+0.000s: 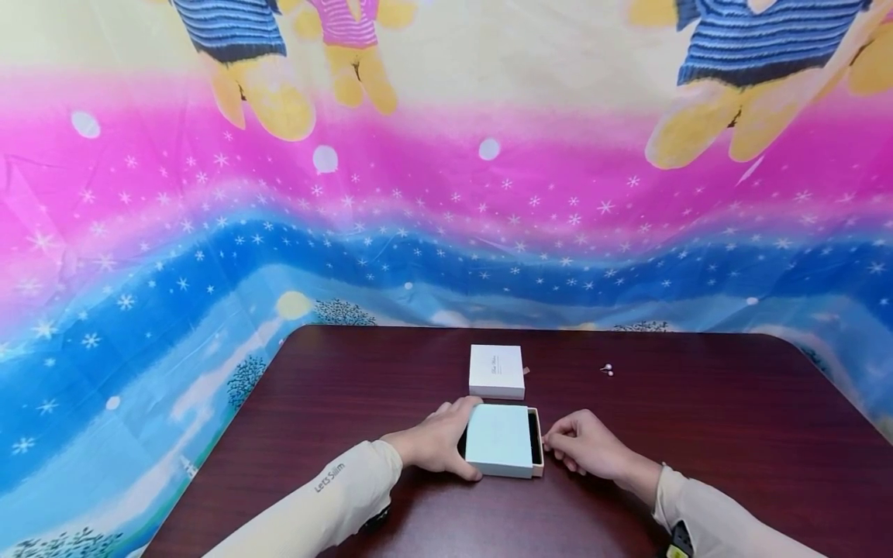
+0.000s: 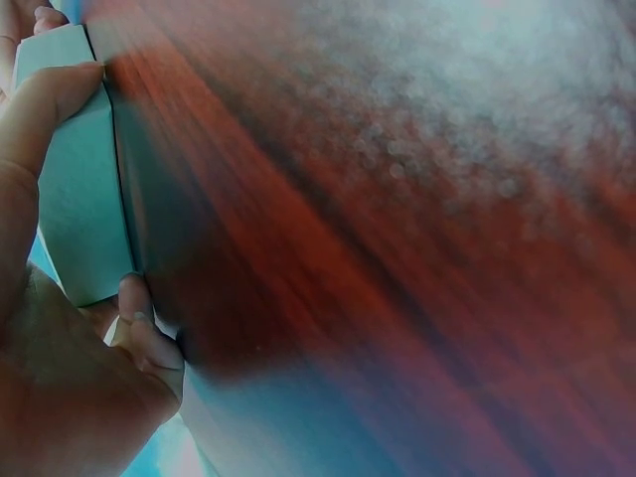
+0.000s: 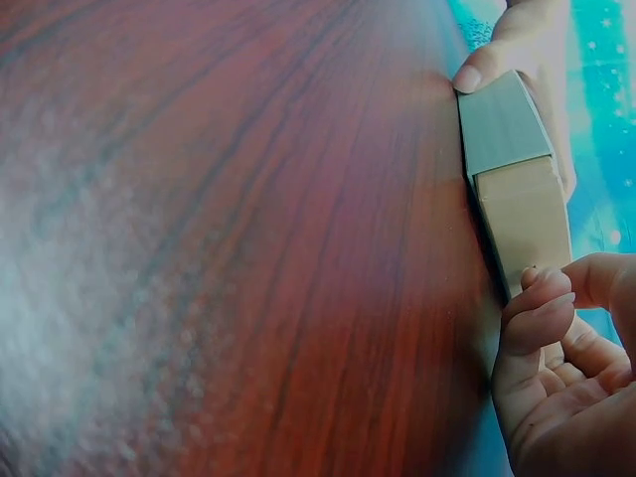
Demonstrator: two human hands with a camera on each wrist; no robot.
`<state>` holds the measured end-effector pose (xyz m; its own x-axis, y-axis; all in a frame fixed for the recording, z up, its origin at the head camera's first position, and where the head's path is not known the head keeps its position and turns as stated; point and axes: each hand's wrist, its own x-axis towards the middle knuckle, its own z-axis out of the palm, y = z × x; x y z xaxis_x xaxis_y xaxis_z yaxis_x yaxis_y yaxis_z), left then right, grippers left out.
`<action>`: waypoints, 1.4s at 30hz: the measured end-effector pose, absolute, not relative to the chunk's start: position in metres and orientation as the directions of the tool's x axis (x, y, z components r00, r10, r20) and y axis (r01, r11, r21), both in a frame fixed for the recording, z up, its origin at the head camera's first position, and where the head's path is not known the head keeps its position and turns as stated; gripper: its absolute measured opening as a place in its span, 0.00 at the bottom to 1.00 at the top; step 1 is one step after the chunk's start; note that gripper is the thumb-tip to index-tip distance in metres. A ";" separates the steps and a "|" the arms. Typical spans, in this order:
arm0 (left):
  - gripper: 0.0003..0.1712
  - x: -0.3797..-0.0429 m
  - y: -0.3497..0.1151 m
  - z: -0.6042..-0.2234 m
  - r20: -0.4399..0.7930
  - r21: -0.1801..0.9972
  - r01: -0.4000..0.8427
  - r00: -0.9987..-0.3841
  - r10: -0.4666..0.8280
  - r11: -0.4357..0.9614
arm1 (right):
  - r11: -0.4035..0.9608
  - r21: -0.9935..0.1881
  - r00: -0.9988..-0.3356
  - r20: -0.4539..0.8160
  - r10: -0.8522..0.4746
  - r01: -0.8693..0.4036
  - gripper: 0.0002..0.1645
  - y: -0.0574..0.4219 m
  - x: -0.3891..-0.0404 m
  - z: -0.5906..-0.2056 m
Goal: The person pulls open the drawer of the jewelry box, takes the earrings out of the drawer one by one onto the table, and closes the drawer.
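Observation:
A pale mint-green slide-out drawer box lies flat on the table. Its inner drawer sticks out a little on the right and shows a black inside and a tan rim. My left hand grips the outer sleeve from the left, thumb along the near side and fingers at the far side. At the drawer's end, my right hand has its thumb and forefinger pinched together; whatever small part lies between the fingertips is hidden. In the right wrist view the drawer looks plain tan beyond the green sleeve.
Just behind stands a white box with small print on its lid and a short tab at its right side. Two small pearl-like earrings lie farther right on the dark wooden table. A printed cloth hangs behind the table.

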<state>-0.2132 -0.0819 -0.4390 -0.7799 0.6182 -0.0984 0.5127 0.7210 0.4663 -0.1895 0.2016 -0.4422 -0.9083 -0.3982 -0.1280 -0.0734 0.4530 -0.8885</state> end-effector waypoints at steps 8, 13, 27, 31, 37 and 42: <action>0.61 -0.213 -0.082 -0.439 -0.097 0.467 0.512 -0.781 0.617 0.721 | 0.440 -0.896 -0.904 -0.137 -0.404 -0.061 0.14 0.205 -0.190 -0.442; 0.61 -0.213 -0.082 -0.440 -0.097 0.468 0.510 -0.783 0.615 0.722 | 0.442 -0.895 -0.907 -0.138 -0.398 -0.057 0.13 0.206 -0.189 -0.441; 0.61 -0.213 -0.082 -0.439 -0.094 0.466 0.511 -0.783 0.615 0.722 | 0.445 -0.894 -0.912 -0.136 -0.388 -0.056 0.13 0.210 -0.187 -0.440; 0.60 -0.212 -0.081 -0.438 -0.094 0.465 0.512 -0.783 0.615 0.722 | 0.450 -0.891 -0.913 -0.135 -0.384 -0.057 0.13 0.212 -0.187 -0.440; 0.61 -0.212 -0.081 -0.438 -0.095 0.465 0.510 -0.784 0.614 0.723 | 0.458 -0.887 -0.916 -0.130 -0.380 -0.064 0.13 0.213 -0.186 -0.439; 0.61 -0.212 -0.081 -0.439 -0.094 0.461 0.511 -0.784 0.613 0.725 | 0.458 -0.886 -0.916 -0.128 -0.380 -0.066 0.13 0.215 -0.185 -0.439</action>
<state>-0.2119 -0.0814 -0.4388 -0.7844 0.6131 -0.0942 0.5113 0.7251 0.4614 -0.1850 0.2151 -0.4388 -0.9161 -0.3800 -0.1279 -0.0663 0.4582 -0.8864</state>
